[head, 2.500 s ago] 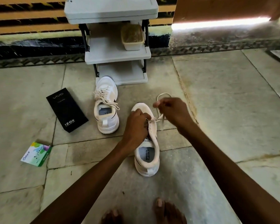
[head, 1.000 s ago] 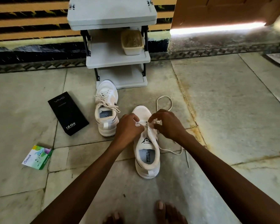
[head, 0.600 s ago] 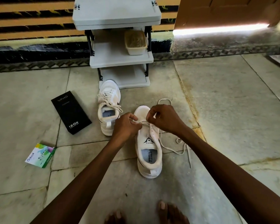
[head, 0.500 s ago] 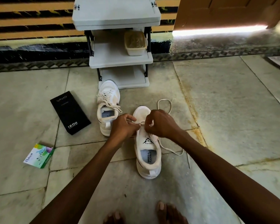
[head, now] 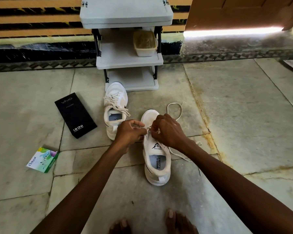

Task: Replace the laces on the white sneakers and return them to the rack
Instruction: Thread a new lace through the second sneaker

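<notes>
Lace (head: 174,103) work on the near sneaker (head: 157,180) looks midway. The left hand (head: 130,132) and right hand (head: 169,130) sit almost touching over the forward eyelets, each with fingers curled and thumb and forefinger nipping the lace where it crosses the tongue. A couple of seconds ago the right hand was lifted off to the side, drawing a length taut. It has since dropped back onto the shoe, and the slack now lies in a loop on the floor (head: 243,115) past the toe, with a tail trailing beside the right wrist. That reads as one pull finished and the next eyelet being fed, with the rows nearer the ankle apparently unlaced. Both forearms reach forward from the bottom of the view, knuckles up.

The near sneaker stands on the floor, toe toward the rack (head: 129,59). The other sneaker (head: 115,105), already laced, lies just to its left, its toe at the rack's foot. A black box (head: 75,114) and a green packet (head: 42,159) lie further left, and a tub (head: 145,43) sits on the rack's middle shelf.
</notes>
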`<state>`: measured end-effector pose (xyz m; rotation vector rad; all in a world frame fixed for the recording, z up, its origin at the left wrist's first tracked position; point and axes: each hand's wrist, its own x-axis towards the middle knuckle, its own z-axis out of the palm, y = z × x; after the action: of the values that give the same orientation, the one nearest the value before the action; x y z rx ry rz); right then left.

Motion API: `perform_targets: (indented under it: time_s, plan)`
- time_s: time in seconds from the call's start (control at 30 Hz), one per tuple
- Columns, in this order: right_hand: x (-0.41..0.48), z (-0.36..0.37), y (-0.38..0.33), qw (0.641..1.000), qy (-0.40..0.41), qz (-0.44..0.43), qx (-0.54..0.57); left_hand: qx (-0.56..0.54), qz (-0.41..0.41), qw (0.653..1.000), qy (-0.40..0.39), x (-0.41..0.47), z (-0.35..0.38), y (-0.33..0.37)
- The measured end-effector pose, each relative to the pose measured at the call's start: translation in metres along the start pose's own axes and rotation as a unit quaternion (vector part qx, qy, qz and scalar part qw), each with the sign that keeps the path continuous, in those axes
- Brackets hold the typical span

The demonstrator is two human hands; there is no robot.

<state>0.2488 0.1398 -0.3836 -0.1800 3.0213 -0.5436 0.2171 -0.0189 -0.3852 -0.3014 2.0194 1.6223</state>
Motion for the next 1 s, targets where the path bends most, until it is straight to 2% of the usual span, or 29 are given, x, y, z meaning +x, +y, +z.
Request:
perform_targets:
  time_s: [0.13, 0.23, 0.3, 0.43, 0.53, 0.63, 0.7, 0.77, 0.8, 0.87, 0.9, 0.93, 0.97, 1.0]
  plan:
    - [0.004, 0.003, -0.004, 1.000, 0.000, -0.015, -0.022, -0.015, -0.015, 1.000, -0.016, 0.001, 0.000, -0.002]
    - [0.001, 0.008, -0.010, 0.999, 0.028, 0.031, -0.002, -0.024, -0.013, 0.999, -0.040, 0.001, 0.000, -0.006]
    - [-0.001, 0.012, -0.016, 0.996, 0.060, 0.060, -0.007, 0.003, 0.012, 0.999, -0.039, 0.001, 0.001, -0.007]
    - [-0.003, 0.014, -0.023, 0.990, 0.067, 0.061, -0.107, 0.107, 0.072, 0.991, -0.017, 0.006, 0.000, -0.009]
    - [-0.008, 0.009, -0.021, 0.991, 0.061, 0.109, -0.057, 0.185, 0.118, 0.975, 0.023, 0.004, 0.000, -0.011]
    - [-0.017, 0.007, -0.019, 0.982, 0.031, 0.184, 0.041, 0.192, 0.134, 0.971, 0.048, 0.000, 0.003, -0.010]
    - [-0.025, 0.012, -0.020, 0.977, 0.036, 0.199, 0.062, 0.260, 0.183, 0.946, 0.056, -0.002, 0.004, -0.002]
    - [-0.034, 0.018, -0.021, 0.974, 0.078, 0.198, 0.073, 0.360, 0.266, 0.889, 0.098, 0.001, -0.002, 0.019]
    - [-0.037, 0.022, -0.020, 0.973, 0.098, 0.194, 0.077, 0.368, 0.302, 0.869, 0.133, 0.003, -0.007, 0.035]
    - [-0.042, 0.027, -0.019, 0.970, 0.125, 0.187, 0.089, 0.286, 0.354, 0.866, 0.207, 0.006, -0.022, 0.071]
    - [-0.044, 0.029, -0.019, 0.968, 0.132, 0.188, 0.099, 0.194, 0.357, 0.886, 0.225, 0.008, -0.030, 0.088]
    - [-0.045, 0.029, -0.018, 0.966, 0.136, 0.192, 0.109, 0.065, 0.333, 0.918, 0.203, 0.005, -0.034, 0.105]
    - [-0.045, 0.028, -0.018, 0.963, 0.139, 0.198, 0.119, -0.077, 0.287, 0.943, 0.148, 0.001, -0.036, 0.116]
    - [-0.045, 0.028, -0.017, 0.961, 0.138, 0.204, 0.126, -0.178, 0.237, 0.951, 0.086, -0.002, -0.035, 0.122]
